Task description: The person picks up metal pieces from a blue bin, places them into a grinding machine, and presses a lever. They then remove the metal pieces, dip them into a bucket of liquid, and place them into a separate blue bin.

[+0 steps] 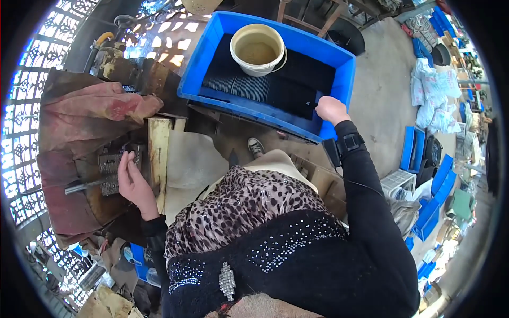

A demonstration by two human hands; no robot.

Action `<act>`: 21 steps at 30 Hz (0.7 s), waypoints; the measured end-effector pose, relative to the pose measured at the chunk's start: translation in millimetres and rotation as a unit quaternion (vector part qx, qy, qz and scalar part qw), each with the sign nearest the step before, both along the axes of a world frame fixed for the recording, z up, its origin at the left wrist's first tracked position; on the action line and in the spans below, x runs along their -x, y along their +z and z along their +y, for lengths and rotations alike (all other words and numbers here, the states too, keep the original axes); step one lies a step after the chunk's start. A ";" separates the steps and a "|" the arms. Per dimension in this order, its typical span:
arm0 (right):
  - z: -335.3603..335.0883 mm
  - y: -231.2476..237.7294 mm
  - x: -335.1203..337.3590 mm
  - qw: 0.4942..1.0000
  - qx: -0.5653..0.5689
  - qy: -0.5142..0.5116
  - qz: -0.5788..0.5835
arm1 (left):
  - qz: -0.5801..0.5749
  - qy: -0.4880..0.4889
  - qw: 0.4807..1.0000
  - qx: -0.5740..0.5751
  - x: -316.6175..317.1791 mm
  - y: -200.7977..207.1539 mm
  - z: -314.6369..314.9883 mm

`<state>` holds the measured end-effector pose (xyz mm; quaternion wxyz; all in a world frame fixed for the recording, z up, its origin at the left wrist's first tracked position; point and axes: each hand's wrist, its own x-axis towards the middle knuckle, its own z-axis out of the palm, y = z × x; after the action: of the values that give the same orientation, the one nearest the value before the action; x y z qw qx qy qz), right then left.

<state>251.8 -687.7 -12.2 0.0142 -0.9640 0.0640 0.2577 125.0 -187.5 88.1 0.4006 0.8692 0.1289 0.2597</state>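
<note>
My left hand is at a ridged metal block on the cloth-draped machine, its fingers stretched out and close together, fingertips at the block's edge. I see nothing held in it. A metal rod sticks out from the block toward the left. My right hand is over the right end of a blue plastic crate, fingers curled closed beside the dark pieces; what they grip is hidden. Thin dark flat pieces stand packed in a row in the crate. A cream bucket with a handle sits on them.
A stained reddish cloth covers the machine at left. A worn wooden post stands just right of my left hand. White sacks, several blue bins and a white basket lie along the right. My shoe shows below the crate.
</note>
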 end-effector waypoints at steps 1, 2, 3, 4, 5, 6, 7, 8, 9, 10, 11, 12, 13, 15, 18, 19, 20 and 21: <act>-1.9 1.8 -1.1 1.000 0.001 0.000 0.002 | 0.002 0.000 1.000 0.001 -0.5 -0.2 0.0; -3.6 4.6 -2.3 1.000 0.005 -0.015 0.004 | -0.001 0.006 1.000 -0.007 -1.0 -0.3 0.6; -5.2 7.1 -3.5 0.999 0.010 -0.030 0.006 | -0.005 0.012 1.000 -0.015 -1.4 -0.7 1.4; -6.0 8.6 -5.7 0.999 0.015 -0.045 0.006 | -0.011 0.019 1.000 -0.023 -2.2 -0.6 2.2; -7.0 9.0 -7.6 0.999 0.015 -0.044 0.006 | -0.011 0.019 0.999 -0.023 -2.8 -0.9 2.6; -8.4 9.3 -9.3 0.999 0.023 -0.034 0.014 | -0.013 0.022 0.999 -0.023 -3.1 -1.3 2.9; -9.8 9.4 -10.8 0.999 0.032 -0.024 0.022 | -0.015 0.025 0.999 -0.024 -3.3 -1.7 3.3; -10.7 9.3 -12.3 0.999 0.040 -0.014 0.030 | -0.017 0.028 0.999 -0.025 -3.3 -2.2 4.0; -12.4 6.5 -13.2 0.999 0.041 -0.013 0.030 | -0.017 0.028 0.999 -0.024 -3.6 -3.2 4.6; -13.7 -1.2 -13.3 0.998 0.043 -0.011 0.040 | -0.018 0.028 0.999 -0.027 -3.4 -4.7 5.7; -14.6 -9.4 -13.4 0.998 0.045 -0.008 0.050 | -0.020 0.028 0.999 -0.030 -3.6 -6.4 6.4; -15.9 -16.5 -13.6 0.997 0.046 -0.006 0.060 | -0.021 0.029 0.999 -0.033 -3.6 -7.4 6.2; -17.7 -22.9 -13.0 0.997 0.047 -0.004 0.060 | -0.021 0.031 0.999 -0.033 -3.8 -7.8 5.3; -12.1 -30.9 -13.4 0.995 0.056 0.000 0.078 | -0.024 0.037 0.999 -0.029 -3.6 -6.3 7.4; -15.1 -33.7 -12.9 0.995 0.056 0.004 0.080 | -0.022 0.050 0.998 -0.031 -3.6 -5.0 8.9; -18.1 -32.7 -12.4 0.996 0.053 0.002 0.075 | -0.019 0.056 0.998 -0.033 -3.3 -5.0 9.4; -18.7 -31.2 -12.2 0.996 0.051 -0.001 0.069 | -0.015 0.062 0.997 -0.035 -2.7 -5.1 10.6; -15.6 -26.2 -14.0 0.997 0.048 0.008 0.068 | -0.016 0.070 0.997 -0.038 -0.7 -4.7 12.1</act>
<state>265.8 -703.3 -38.3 -0.0382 -0.9444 0.0698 0.3191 125.8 -175.3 83.4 0.3502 0.8683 0.1728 0.3059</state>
